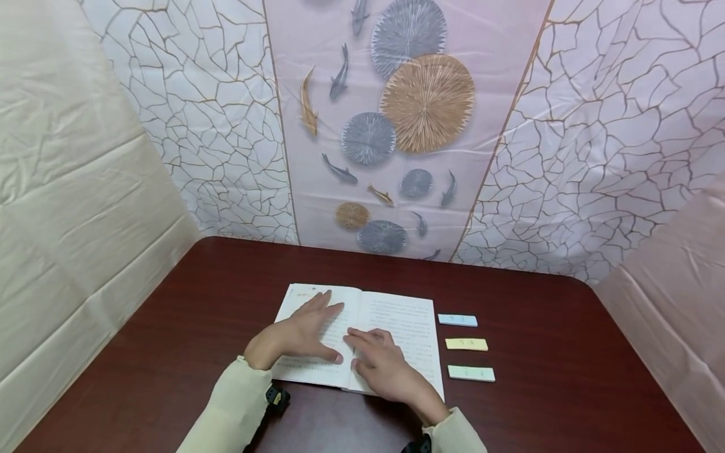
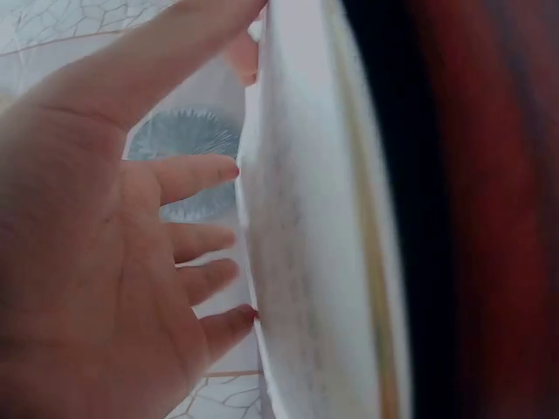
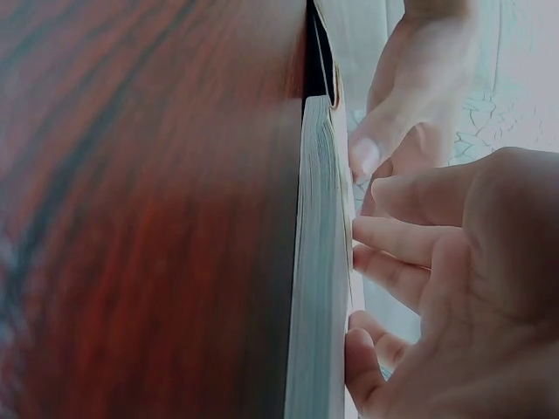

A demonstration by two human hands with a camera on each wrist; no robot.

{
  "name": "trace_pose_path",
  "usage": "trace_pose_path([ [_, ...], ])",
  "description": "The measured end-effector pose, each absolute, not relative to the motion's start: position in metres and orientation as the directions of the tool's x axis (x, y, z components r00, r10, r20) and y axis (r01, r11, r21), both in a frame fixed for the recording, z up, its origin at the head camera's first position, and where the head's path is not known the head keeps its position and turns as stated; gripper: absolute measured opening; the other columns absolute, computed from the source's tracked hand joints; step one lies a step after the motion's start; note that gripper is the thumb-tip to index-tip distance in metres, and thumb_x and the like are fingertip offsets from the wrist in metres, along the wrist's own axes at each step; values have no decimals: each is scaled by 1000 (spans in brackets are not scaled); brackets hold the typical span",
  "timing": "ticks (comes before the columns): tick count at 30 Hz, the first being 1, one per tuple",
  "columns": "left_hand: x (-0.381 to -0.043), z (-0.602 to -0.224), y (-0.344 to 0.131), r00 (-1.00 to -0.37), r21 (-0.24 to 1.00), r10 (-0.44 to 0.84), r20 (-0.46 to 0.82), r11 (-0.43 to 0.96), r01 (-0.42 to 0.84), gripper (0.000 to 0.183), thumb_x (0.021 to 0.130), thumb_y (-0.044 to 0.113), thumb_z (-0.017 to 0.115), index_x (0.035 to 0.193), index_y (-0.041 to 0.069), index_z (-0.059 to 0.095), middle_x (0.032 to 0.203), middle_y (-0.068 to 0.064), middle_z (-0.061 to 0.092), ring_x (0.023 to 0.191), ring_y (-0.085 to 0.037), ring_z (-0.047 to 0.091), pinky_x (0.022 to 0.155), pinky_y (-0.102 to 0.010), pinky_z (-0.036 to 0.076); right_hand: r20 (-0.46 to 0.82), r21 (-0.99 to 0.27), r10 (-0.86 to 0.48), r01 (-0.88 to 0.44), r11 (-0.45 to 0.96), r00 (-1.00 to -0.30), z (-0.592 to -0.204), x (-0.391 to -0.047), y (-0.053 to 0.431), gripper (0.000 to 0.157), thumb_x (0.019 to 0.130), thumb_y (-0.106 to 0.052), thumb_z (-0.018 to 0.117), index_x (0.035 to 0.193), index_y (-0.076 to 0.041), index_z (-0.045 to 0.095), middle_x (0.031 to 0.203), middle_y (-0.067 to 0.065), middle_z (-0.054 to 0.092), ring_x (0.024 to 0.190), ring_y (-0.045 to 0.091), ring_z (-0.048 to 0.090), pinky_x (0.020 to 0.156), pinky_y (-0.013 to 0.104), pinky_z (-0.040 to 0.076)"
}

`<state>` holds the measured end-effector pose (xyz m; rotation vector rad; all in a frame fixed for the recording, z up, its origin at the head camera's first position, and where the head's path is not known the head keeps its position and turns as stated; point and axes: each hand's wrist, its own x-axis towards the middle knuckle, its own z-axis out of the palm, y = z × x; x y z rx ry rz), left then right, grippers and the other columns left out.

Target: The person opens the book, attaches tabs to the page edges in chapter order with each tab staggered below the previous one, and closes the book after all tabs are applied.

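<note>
An open book (image 1: 408,314) with printed pages lies flat on the dark red table. My left hand (image 1: 306,330) rests on the left page with fingers spread and thumb toward the spine; in the left wrist view its fingertips (image 2: 229,170) touch the page. On the right page near the spine is my right hand (image 1: 387,368), its fingers slightly bent and fingertips on the paper. The right wrist view shows the thick block of page edges (image 3: 319,262) beneath the right hand (image 3: 437,262), with nothing held in it.
To the right of the book lie three paper strips in a column: blue (image 1: 457,320), yellow (image 1: 467,344) and pale green (image 1: 471,373). The table (image 1: 538,352) meets a patterned cloth backdrop (image 1: 226,126) at the back, with plain cloth at both sides.
</note>
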<state>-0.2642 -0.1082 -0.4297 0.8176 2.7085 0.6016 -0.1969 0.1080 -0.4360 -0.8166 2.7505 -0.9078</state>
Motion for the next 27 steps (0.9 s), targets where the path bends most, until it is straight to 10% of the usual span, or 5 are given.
trace_pose_path([
  [18, -263, -437, -100, -772, 450, 603, -202, 757, 473, 100, 85, 57, 71, 158, 8, 23, 165, -18, 9, 152, -35, 6, 120, -55, 9, 24, -619, -581, -468, 630, -814, -424, -202, 124, 45, 102, -17, 54, 145, -4, 49, 155, 15, 40, 142, 37, 33, 110, 61, 30],
  [27, -264, -439, -100, -781, 456, 581, -230, 773, 441, 101, 83, 57, 72, 159, 12, 22, 166, -14, 5, 153, -31, 2, 121, -53, 6, -14, -469, -247, -212, 857, -969, -417, -220, 174, 66, 95, -31, 68, 147, 1, 43, 155, 25, 33, 144, 46, 25, 112, 62, 26],
])
